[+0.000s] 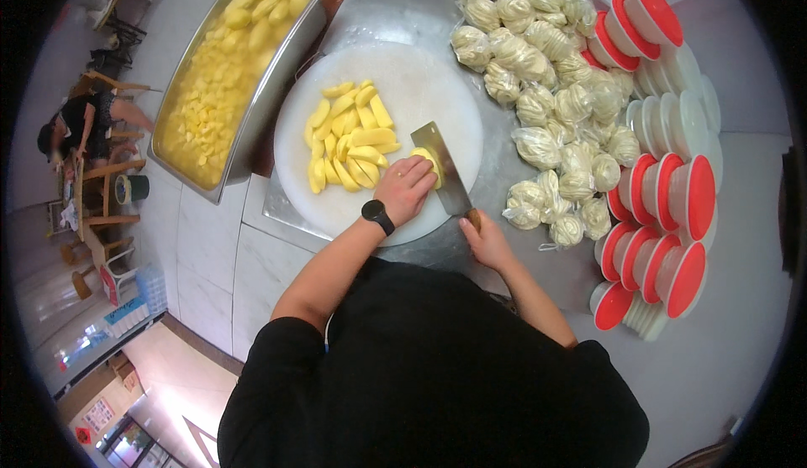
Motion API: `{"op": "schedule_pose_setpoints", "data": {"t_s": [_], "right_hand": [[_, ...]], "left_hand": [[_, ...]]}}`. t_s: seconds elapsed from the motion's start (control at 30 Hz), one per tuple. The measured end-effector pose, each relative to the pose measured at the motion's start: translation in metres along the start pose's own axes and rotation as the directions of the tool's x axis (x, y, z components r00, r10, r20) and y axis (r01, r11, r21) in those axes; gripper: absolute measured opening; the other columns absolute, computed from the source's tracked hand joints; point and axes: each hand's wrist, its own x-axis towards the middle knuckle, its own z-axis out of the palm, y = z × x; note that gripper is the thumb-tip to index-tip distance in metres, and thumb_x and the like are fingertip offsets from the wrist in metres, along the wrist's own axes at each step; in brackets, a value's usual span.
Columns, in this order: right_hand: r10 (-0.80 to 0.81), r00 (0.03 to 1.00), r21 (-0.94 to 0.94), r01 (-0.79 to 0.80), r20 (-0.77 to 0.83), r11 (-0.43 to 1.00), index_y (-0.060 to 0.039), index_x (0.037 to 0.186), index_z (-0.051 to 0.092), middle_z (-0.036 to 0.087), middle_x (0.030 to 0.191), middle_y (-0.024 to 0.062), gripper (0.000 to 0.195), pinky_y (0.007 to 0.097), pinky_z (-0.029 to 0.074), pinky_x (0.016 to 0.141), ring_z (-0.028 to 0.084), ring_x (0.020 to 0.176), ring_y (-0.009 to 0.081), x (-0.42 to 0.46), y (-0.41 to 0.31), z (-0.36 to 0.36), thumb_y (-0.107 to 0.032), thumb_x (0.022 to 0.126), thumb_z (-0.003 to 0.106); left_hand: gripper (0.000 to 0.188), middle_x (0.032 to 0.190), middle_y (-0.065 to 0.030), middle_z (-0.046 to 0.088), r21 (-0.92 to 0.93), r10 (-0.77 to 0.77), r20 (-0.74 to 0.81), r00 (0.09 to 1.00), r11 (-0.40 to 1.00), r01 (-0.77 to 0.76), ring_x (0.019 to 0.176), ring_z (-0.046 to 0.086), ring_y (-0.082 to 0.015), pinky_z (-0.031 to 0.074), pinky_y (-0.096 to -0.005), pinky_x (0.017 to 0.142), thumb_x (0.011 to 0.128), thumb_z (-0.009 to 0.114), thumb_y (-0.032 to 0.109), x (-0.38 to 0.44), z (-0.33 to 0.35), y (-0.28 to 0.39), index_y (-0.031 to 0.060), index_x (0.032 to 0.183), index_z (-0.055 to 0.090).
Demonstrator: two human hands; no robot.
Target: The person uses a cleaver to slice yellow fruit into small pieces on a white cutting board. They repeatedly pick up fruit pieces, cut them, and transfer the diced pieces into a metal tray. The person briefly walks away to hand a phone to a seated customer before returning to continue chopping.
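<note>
On a round white cutting board [410,83] my left hand [405,186], with a dark watch on its wrist, holds a peeled potato [428,160] down under its fingers. My right hand [488,241] grips the wooden handle of a cleaver [441,168]. The blade stands just right of the potato, close against it; whether it touches cannot be told. Left of my left hand lies a loose pile of cut potato wedges [347,137]. The fingers hide part of the potato.
A deep steel pan [261,90] of potatoes in liquid stands left of the board. Bagged noodle bundles [536,102] lie right on the metal table [384,1]. Beyond are stacked bowls with red lids [698,197]. At far left a person [85,118] is beside wooden furniture.
</note>
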Motion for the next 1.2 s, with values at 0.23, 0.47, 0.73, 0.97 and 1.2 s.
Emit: {"op": "schedule_pose_setpoints", "data": {"t_s": [0.23, 0.47, 0.73, 0.97, 1.2], "right_hand": [[0.018, 0.998, -0.049, -0.021, -0.052, 0.999, 0.0003, 0.11, 0.057, 0.07, 0.095, 0.0309, 0.036, 0.0521, 0.053, 0.078, 0.067, 0.092, 0.0512, -0.008, -0.02, -0.04, -0.035, 0.103, 0.063], [0.047, 0.999, -0.234, -0.043, 0.011, 0.971, -0.0012, 0.11, 0.054, 0.068, 0.092, 0.0308, 0.033, 0.0554, 0.051, 0.075, 0.065, 0.09, 0.0532, -0.048, -0.06, -0.048, -0.032, 0.103, 0.064], [0.097, 0.99, -0.253, -0.069, 0.1, 0.965, -0.0001, 0.111, 0.051, 0.068, 0.09, 0.0321, 0.034, 0.0578, 0.05, 0.075, 0.064, 0.09, 0.0553, -0.046, -0.068, -0.052, -0.031, 0.103, 0.064], [0.07, 0.998, -0.279, -0.067, 0.003, 0.958, 0.0005, 0.112, 0.053, 0.068, 0.091, 0.0325, 0.033, 0.0583, 0.05, 0.075, 0.064, 0.091, 0.0552, -0.02, -0.026, -0.005, -0.03, 0.103, 0.064], [-0.028, 1.0, -0.137, 0.026, -0.015, 0.99, 0.0003, 0.109, 0.056, 0.07, 0.092, 0.0294, 0.033, 0.0561, 0.052, 0.073, 0.066, 0.087, 0.0529, -0.005, -0.009, -0.006, -0.03, 0.101, 0.066]], "left_hand": [[0.034, 0.131, -0.0142, 0.064, -0.011, 0.034, 0.097, 0.995, 0.999, -0.033, 0.126, 0.059, -0.0347, 0.049, -0.0457, 0.109, 0.078, 0.072, 0.005, 0.018, 0.003, 0.0, 0.0016, 0.111, 0.067], [0.026, 0.115, -0.0119, 0.064, 0.031, 0.056, 0.044, 0.997, 0.998, -0.057, 0.114, 0.062, -0.0313, 0.053, -0.042, 0.096, 0.076, 0.07, 0.004, 0.006, 0.004, -0.014, 0.0042, 0.101, 0.066], [0.024, 0.115, -0.0116, 0.067, -0.006, 0.077, 0.026, 0.997, 0.997, -0.077, 0.113, 0.063, -0.031, 0.054, -0.0419, 0.095, 0.077, 0.068, 0.003, 0.009, 0.002, -0.017, 0.0031, 0.101, 0.068], [0.029, 0.117, -0.012, 0.066, -0.034, 0.06, 0.025, 0.998, 0.998, -0.059, 0.113, 0.063, -0.0313, 0.054, -0.0423, 0.094, 0.075, 0.071, 0.004, 0.006, 0.008, -0.017, 0.0036, 0.104, 0.068], [0.028, 0.116, -0.0133, 0.065, 0.048, -0.003, 0.044, 0.999, 0.999, 0.001, 0.111, 0.063, -0.0328, 0.054, -0.0442, 0.091, 0.076, 0.075, 0.007, 0.007, 0.006, -0.014, 0.0053, 0.103, 0.066]]}}
